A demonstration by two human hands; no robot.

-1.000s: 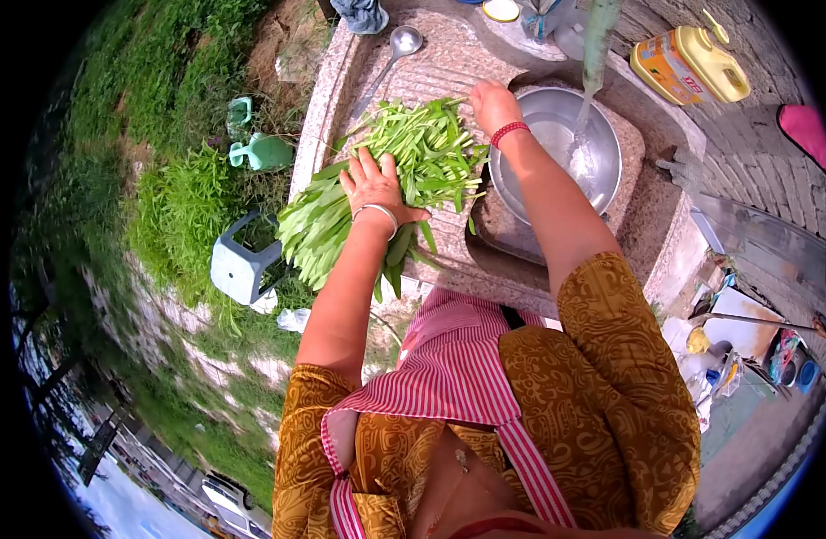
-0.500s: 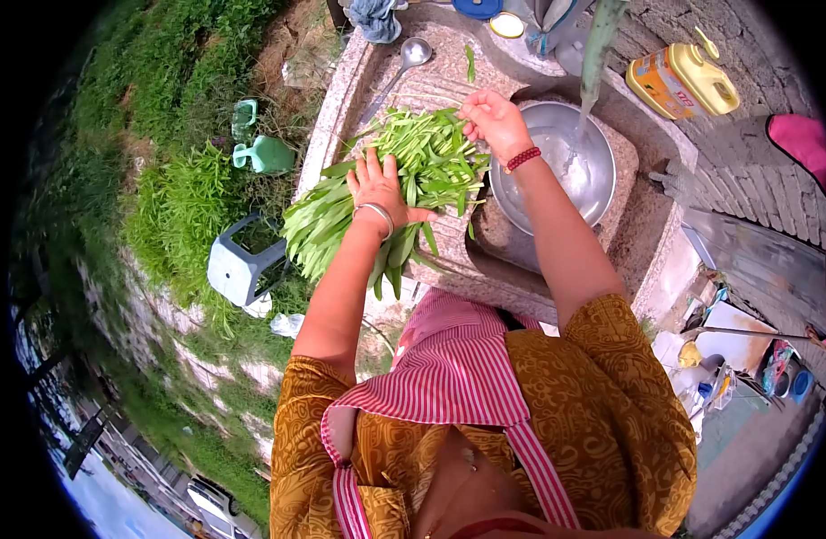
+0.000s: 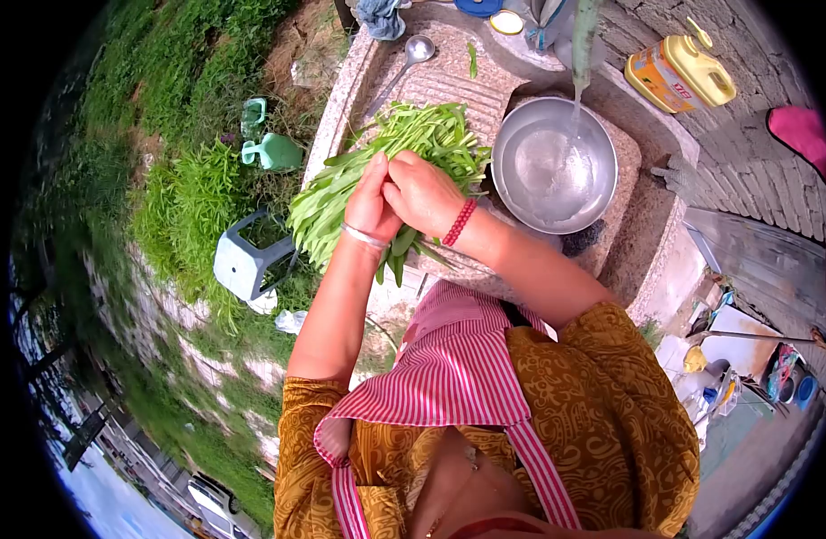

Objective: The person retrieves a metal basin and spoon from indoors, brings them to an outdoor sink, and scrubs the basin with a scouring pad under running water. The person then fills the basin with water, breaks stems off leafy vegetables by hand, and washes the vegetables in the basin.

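Observation:
A pile of leafy greens [image 3: 328, 202] lies on the ribbed left side of the stone sink [image 3: 341, 108]. Over the pile's near part, my left hand [image 3: 370, 205] and my right hand [image 3: 424, 193] meet, touching each other. The fingers of both look curled, and what they hold, if anything, is hidden between them. Right of the greens, a metal basin [image 3: 543, 171] sits in the sink bowl, with water running into it from a greenish hose [image 3: 584, 45]. One loose leaf [image 3: 472, 60] rests beyond the pile.
A ladle [image 3: 417, 50] lies at the sink's far left, near a blue-grey cloth [image 3: 380, 18]. The yellow jug [image 3: 680, 74] stands at the far right. Left of the sink are a green plastic container [image 3: 274, 153] and a grey stool [image 3: 241, 268].
My right hand has moved left from beside the basin to my left hand. My left hand has lifted its spread fingers off the greens and curled them. The loose leaf appeared beyond the pile.

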